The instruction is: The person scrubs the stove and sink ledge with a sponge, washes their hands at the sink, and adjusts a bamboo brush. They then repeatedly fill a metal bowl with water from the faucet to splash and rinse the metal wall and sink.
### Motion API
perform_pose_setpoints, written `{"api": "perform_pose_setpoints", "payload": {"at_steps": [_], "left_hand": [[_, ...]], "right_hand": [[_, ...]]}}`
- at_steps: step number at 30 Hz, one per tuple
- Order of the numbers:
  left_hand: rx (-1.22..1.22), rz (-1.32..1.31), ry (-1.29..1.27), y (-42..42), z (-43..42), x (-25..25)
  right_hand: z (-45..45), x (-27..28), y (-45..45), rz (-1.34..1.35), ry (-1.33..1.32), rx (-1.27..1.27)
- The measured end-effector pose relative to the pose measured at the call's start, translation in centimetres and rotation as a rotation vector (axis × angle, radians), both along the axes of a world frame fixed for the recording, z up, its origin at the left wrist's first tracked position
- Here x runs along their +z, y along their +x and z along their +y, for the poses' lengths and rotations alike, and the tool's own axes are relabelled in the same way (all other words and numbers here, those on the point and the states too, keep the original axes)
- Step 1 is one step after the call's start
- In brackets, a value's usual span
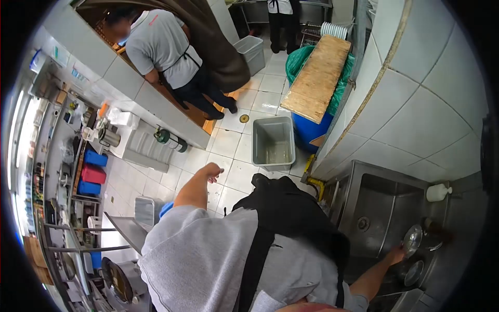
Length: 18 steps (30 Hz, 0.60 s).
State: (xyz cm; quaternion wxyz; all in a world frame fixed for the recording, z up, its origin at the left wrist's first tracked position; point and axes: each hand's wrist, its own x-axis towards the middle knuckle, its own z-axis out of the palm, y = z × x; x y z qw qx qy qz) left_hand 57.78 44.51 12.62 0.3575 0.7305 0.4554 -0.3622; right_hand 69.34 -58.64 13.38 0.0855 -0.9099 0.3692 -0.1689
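Observation:
My right hand (396, 255) reaches over the edge of the metal sink (387, 208), with its fingers closed on the rim of a shiny round bowl (413, 238). Another round dish (414, 273) sits just below that hand. Beside the bowl there is a dark object with a brownish part (432, 229), too unclear to name. My left hand (211, 171) hangs in the air over the tiled floor, holding nothing, its fingers loosely apart.
A grey bin (273, 141) stands on the floor ahead. Behind it, a wooden board (319, 78) lies across a blue barrel (312, 130). A person (166, 52) stands at an opening on the left. A white jug (439, 192) rests at the sink's far corner.

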Motion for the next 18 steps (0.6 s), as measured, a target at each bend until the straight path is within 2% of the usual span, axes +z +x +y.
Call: {"api": "perform_pose_setpoints", "payload": {"at_steps": [4, 5, 8, 10, 14, 18], "left_hand": [[-0.088, -0.192, 0.048, 4.9, -1.2, 1.8], [-0.133, -0.227, 0.045, 6.0, -2.0, 3.3], [-0.161, -0.337, 0.054, 7.8, -2.4, 3.5], [-0.181, -0.336, 0.051, 8.1, -2.1, 4.1], [-0.23, -0.274, 0.063, 7.8, 0.5, 4.4], [-0.143, -0.233, 0.055, 5.6, 4.4, 2.1]], "right_hand": [[3.1, 2.6, -0.3, -0.016, -0.016, 0.003], [2.9, 2.7, -0.3, -0.014, -0.024, 0.007], [2.8, 2.5, -0.3, -0.058, -0.006, 0.063], [2.9, 2.1, -0.3, -0.062, 0.005, -0.024], [2.4, 1.2, -0.6, -0.107, -0.049, -0.025], [2.0, 1.6, -1.0, -0.085, -0.03, -0.04]]}}
